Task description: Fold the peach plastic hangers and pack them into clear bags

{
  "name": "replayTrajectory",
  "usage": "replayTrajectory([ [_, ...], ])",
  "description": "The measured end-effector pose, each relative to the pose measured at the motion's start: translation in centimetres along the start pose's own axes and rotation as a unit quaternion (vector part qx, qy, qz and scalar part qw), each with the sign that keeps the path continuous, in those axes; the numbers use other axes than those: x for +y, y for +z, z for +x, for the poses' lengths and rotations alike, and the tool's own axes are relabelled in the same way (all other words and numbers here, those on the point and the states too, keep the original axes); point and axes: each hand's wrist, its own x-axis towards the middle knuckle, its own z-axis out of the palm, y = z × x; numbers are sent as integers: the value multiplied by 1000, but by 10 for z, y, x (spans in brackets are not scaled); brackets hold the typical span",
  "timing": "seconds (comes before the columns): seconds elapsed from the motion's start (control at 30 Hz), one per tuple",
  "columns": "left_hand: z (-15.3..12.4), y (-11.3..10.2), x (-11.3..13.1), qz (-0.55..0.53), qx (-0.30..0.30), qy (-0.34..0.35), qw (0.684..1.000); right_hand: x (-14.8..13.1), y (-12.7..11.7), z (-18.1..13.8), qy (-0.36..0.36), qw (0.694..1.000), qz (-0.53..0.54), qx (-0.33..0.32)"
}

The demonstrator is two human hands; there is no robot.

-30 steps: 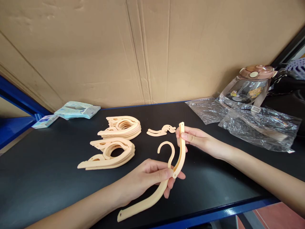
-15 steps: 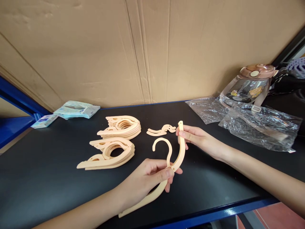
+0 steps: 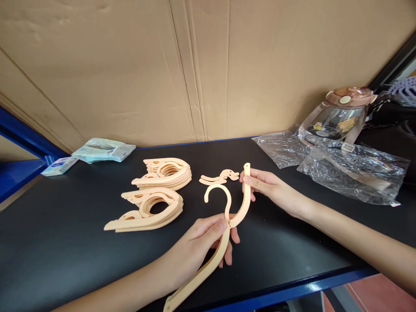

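Between my two hands is a cream folding clothes hanger (image 3: 212, 264), its two curved arms spread apart and its hook curling up to the left. My left hand (image 3: 206, 236) pinches it at the joint below the hook, the thumb on top and the other fingers behind. Near the tip of the upper arm, my right hand (image 3: 260, 184) grips it between thumb and fingers. Just left of my right fingertips lie small loose cream hanger pieces (image 3: 221, 177). Folded hangers lie in a back stack (image 3: 169, 173) and a front stack (image 3: 146, 210) to the left.
On the black table (image 3: 65, 242), a pale blue tissue pack (image 3: 104, 149) and a smaller packet (image 3: 60, 166) lie at the back left. Crinkled clear plastic bags (image 3: 354, 171) and a strapped water bottle (image 3: 344, 115) occupy the right. Cardboard (image 3: 130, 78) stands behind.
The hanger's lower arm has swung toward the front edge, and the hook and joint have shifted slightly left and up. My left thumb now sits left of the joint; my right hand keeps its grip.
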Motion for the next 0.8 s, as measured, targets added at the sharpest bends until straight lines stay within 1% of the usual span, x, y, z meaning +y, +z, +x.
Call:
replayTrajectory([
  [0.1, 1, 1, 0, -15, -5, 9, 1000, 1, -1, 1, -7, 998, 38, 40],
  [0.2, 3, 1, -3, -39, -11, 37, 998, 0, -6, 2, -10, 991, 79, 112],
  [0.27, 4, 0, -6, -49, 3, 55, 997, -2, -10, 3, -2, 984, 84, 155],
  [0.33, 5, -1, -9, -48, 19, 65, 997, -3, -15, 4, 7, 982, 63, 176],
  [0.4, 5, -1, -10, -42, 26, 68, 996, -3, -18, 5, 7, 985, 19, 174],
  [0.47, 4, -1, -9, -27, 25, 66, 997, -1, -20, 6, -14, 985, -41, 168],
  [0.6, 1, 0, -8, 16, 3, 60, 998, 2, -17, 3, -57, 974, -148, 159],
  [0.7, -1, 0, -7, 54, -20, 51, 997, 2, -13, -2, -56, 965, -204, 154],
  [0.8, -2, 0, -6, 107, -35, 51, 992, -1, -8, -5, -56, 962, -230, 137],
])
